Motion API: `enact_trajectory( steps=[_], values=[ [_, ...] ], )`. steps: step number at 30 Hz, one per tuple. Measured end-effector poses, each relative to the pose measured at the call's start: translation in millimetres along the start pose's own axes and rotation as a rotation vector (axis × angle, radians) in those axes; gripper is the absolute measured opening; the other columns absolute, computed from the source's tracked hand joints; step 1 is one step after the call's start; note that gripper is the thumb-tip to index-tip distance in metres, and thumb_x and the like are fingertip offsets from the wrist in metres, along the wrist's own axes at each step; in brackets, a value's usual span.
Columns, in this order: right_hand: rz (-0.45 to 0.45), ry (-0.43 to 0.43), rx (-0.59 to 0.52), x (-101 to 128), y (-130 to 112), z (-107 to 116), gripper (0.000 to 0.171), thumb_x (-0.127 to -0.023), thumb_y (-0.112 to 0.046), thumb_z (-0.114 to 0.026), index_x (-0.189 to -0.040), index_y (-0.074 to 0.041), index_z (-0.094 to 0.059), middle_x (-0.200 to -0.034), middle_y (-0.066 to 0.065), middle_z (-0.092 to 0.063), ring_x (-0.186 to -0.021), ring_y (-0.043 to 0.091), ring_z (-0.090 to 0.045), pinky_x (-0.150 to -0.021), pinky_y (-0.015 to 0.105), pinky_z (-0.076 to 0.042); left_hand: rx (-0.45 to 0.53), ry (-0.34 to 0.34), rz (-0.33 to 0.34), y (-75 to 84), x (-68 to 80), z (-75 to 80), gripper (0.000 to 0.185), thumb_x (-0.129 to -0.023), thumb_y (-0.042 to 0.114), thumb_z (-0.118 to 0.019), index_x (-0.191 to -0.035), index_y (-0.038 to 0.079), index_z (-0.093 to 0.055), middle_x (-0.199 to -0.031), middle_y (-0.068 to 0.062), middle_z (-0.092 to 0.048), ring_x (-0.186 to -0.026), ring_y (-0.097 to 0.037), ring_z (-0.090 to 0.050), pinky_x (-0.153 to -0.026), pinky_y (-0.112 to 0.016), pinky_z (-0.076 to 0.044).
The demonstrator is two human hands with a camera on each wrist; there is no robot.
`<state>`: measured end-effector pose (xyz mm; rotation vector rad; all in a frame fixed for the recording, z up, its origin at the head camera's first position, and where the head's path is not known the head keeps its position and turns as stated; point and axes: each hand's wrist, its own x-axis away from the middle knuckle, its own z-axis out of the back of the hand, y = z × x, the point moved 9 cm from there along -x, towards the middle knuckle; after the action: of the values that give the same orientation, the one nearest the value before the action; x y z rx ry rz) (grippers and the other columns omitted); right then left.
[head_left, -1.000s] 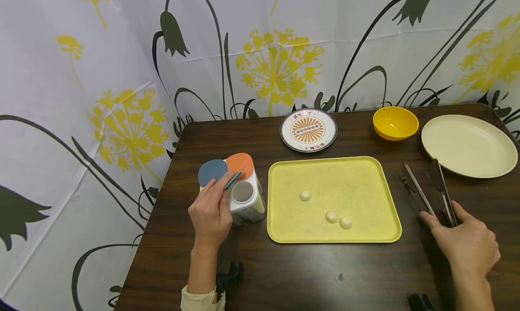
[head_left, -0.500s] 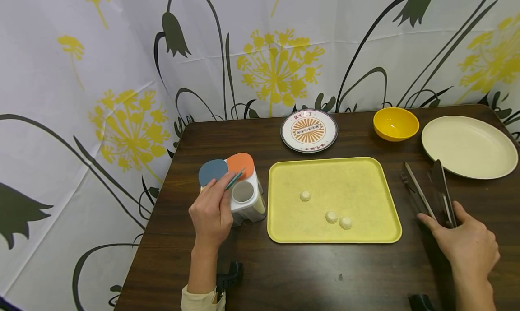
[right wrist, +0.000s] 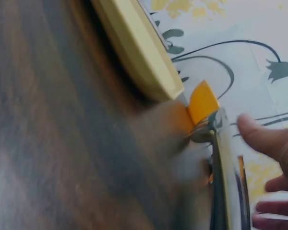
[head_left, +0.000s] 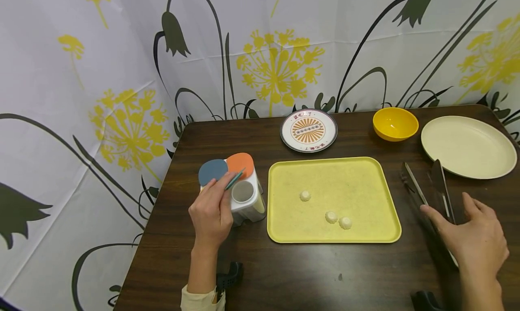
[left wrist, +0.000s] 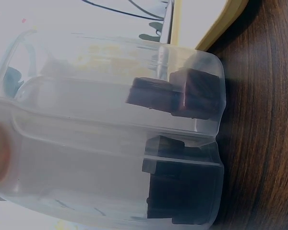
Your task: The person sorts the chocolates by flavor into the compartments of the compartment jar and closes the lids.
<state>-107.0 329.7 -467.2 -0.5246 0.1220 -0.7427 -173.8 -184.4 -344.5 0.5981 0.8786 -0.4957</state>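
At the left, my left hand (head_left: pixel 211 211) pinches a tilted teal lid (head_left: pixel 234 179) on a storage box (head_left: pixel 251 215) with several compartments. Beside the lid, a round opening in the box shows. Through the box's clear wall in the left wrist view, dark chunks (left wrist: pixel 180 187) lie in two compartments. My right hand (head_left: pixel 475 239) spreads its fingers around the handle end of metal tongs (head_left: pixel 417 186), which lie on the table with their arms apart. In the right wrist view, the thumb (right wrist: pixel 261 139) and fingers stand clear of the tongs, whose near tip is fork-shaped.
A yellow tray (head_left: pixel 284 175) with three small white rounds (head_left: pixel 305 196) lies between my hands. Along the back stand a patterned plate (head_left: pixel 308 130), a yellow bowl (head_left: pixel 396 124) and a cream oval plate (head_left: pixel 469 146). A flowered cloth (head_left: pixel 284 13) hangs behind the table.
My right hand has let go of the tongs and opened, shifting slightly right; the tongs stay on the table. My left hand keeps its place at the teal lid.
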Motion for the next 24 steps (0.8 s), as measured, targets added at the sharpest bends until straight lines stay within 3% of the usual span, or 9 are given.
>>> enact_trajectory(
  steps=[3, 6, 9, 11, 14, 17, 21, 24],
  values=[
    [0.150, 0.166, -0.097, 5, -20, 15, 0.091, -0.073, -0.056, -0.074, -0.148, -0.020, -0.037, -0.150, 0.010, -0.036, -0.126, 0.040, -0.043, -0.087, 0.070, -0.034, 0.000, 0.002, -0.001, 0.6, -0.3, 0.7, 0.033, -0.098, 0.021, -0.045, -0.121, 0.011, -0.067, -0.111, -0.003, -0.071, -0.095, -0.022, -0.069, -0.088, -0.050, -0.051],
    [0.364, 0.322, -0.214, 14, -49, 30, 0.082, -0.069, -0.036, -0.084, -0.140, -0.015, -0.049, -0.141, 0.011, -0.048, -0.099, 0.029, -0.055, -0.082, 0.040, -0.045, 0.000, 0.000, -0.001, 0.7, -0.4, 0.9, 0.033, -0.098, 0.021, -0.045, -0.120, 0.011, -0.067, -0.110, -0.004, -0.071, -0.095, -0.022, -0.069, -0.088, -0.050, -0.051],
    [0.594, 0.390, -0.344, 27, -80, 38, 0.076, -0.062, -0.016, -0.089, -0.132, -0.010, -0.059, -0.128, 0.016, -0.057, -0.081, 0.011, -0.050, -0.074, 0.012, -0.035, 0.000, -0.005, 0.001, 0.3, -0.3, 0.7, 0.033, -0.098, 0.021, -0.045, -0.121, 0.011, -0.067, -0.111, -0.004, -0.071, -0.096, -0.022, -0.069, -0.089, -0.050, -0.050],
    [0.719, 0.367, -0.413, 36, -100, 36, 0.074, -0.059, -0.008, -0.089, -0.128, -0.009, -0.062, -0.123, 0.018, -0.060, -0.084, 0.005, -0.049, -0.076, 0.003, -0.030, -0.001, -0.005, 0.001, -0.1, 0.0, 0.7, 0.033, -0.098, 0.021, -0.045, -0.121, 0.012, -0.067, -0.110, -0.004, -0.071, -0.095, -0.022, -0.069, -0.088, -0.049, -0.051],
    [0.856, 0.277, -0.436, 50, -132, 26, 0.071, -0.060, -0.006, -0.088, -0.126, -0.007, -0.063, -0.121, 0.016, -0.061, -0.090, 0.010, -0.055, -0.080, 0.005, -0.033, -0.002, -0.004, 0.002, -1.0, 0.7, 0.6, 0.033, -0.098, 0.021, -0.045, -0.121, 0.012, -0.067, -0.110, -0.004, -0.071, -0.096, -0.022, -0.069, -0.088, -0.049, -0.051],
    [0.945, 0.186, -0.392, 66, -161, 11, 0.071, -0.062, -0.012, -0.088, -0.128, -0.008, -0.062, -0.122, 0.012, -0.062, -0.098, 0.026, -0.059, -0.086, 0.020, -0.042, -0.001, -0.005, 0.002, -1.3, 0.8, 0.3, 0.033, -0.098, 0.022, -0.045, -0.120, 0.012, -0.067, -0.110, -0.004, -0.071, -0.096, -0.022, -0.069, -0.088, -0.049, -0.051],
    [1.021, 0.054, -0.343, 90, -195, -9, 0.071, -0.067, -0.020, -0.087, -0.131, -0.010, -0.059, -0.127, 0.007, -0.059, -0.112, 0.026, -0.057, -0.087, 0.043, -0.047, -0.001, -0.006, -0.001, -1.0, 0.7, -0.1, 0.033, -0.099, 0.023, -0.044, -0.120, 0.012, -0.067, -0.109, -0.004, -0.071, -0.097, -0.021, -0.069, -0.088, -0.050, -0.051],
    [1.089, -0.041, -0.356, 107, -219, -21, 0.071, -0.071, -0.024, -0.085, -0.135, -0.013, -0.056, -0.132, 0.002, -0.056, -0.117, 0.021, -0.056, -0.090, 0.043, -0.047, -0.001, -0.001, -0.005, -0.5, 0.6, 0.3, 0.033, -0.098, 0.022, -0.044, -0.119, 0.012, -0.068, -0.108, -0.004, -0.071, -0.097, -0.021, -0.069, -0.087, -0.050, -0.051]
  ],
)
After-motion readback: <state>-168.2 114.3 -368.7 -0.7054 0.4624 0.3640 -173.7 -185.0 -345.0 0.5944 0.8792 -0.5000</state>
